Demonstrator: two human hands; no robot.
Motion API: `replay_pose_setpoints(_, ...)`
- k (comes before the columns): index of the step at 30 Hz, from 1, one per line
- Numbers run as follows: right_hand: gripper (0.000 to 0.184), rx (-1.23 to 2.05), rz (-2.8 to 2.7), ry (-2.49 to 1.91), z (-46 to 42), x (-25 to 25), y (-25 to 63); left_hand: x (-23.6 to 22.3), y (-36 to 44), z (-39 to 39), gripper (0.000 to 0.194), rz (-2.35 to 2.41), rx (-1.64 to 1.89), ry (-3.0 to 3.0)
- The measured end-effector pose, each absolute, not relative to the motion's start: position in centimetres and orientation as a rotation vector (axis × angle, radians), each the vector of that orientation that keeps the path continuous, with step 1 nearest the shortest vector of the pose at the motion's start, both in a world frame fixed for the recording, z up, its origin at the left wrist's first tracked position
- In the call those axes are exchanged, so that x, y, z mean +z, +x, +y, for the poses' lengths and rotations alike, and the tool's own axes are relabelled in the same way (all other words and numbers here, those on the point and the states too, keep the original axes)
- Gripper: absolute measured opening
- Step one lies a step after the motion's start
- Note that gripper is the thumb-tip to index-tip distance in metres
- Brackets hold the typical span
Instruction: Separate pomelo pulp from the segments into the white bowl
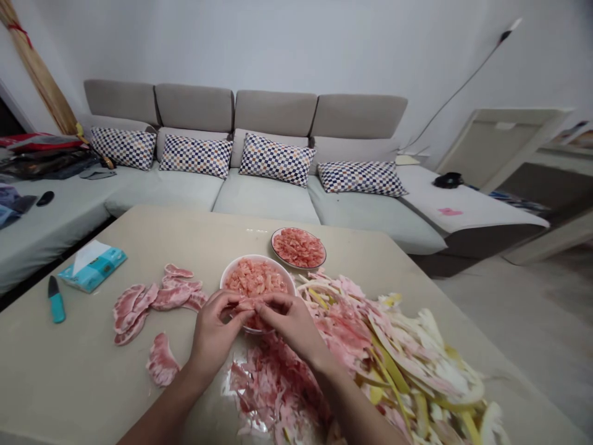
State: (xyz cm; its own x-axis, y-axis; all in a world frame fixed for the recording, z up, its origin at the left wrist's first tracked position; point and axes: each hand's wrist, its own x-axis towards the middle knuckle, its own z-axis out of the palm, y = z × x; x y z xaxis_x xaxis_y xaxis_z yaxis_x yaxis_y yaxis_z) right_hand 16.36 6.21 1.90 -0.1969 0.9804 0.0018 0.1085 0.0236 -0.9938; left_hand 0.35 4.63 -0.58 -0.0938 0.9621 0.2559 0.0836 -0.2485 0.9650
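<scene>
Turquoise-handled, a knife [56,303] is laid near the left edge of the beige table [60,377], beside a tissue pack [95,267]. Open room is left between these and the crescent-shaped segments [134,309]. 1 pink piece [248,304] is pinched by the left hand [215,327] and right hand [291,324], close together over the white bowl [291,285] of pulp [254,275]. Behind, a round plate [276,247] is heaped; rightward, limp peel [407,352] is spread near the right edge.

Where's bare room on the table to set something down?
Bare tabletop lies between the tissue pack and the plate, behind the fruit segments, and nearer than the knife. Right of the bowl, peel crowds it.
</scene>
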Motion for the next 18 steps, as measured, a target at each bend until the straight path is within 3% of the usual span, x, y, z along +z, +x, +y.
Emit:
replay_pose_setpoints(4, 0.017, 1.448, -1.305, -1.124, 6.62, 1.40, 16.34, 0.05, 0.34, 4.43, 0.008, 1.255, 1.469, 1.527)
replay_pose_setpoints(18, 0.011, 1.365, -1.242, -1.140, 5.81, 2.06, 16.15, 0.30, 0.33, 4.35, 0.021, 0.625, 1.074, 0.631)
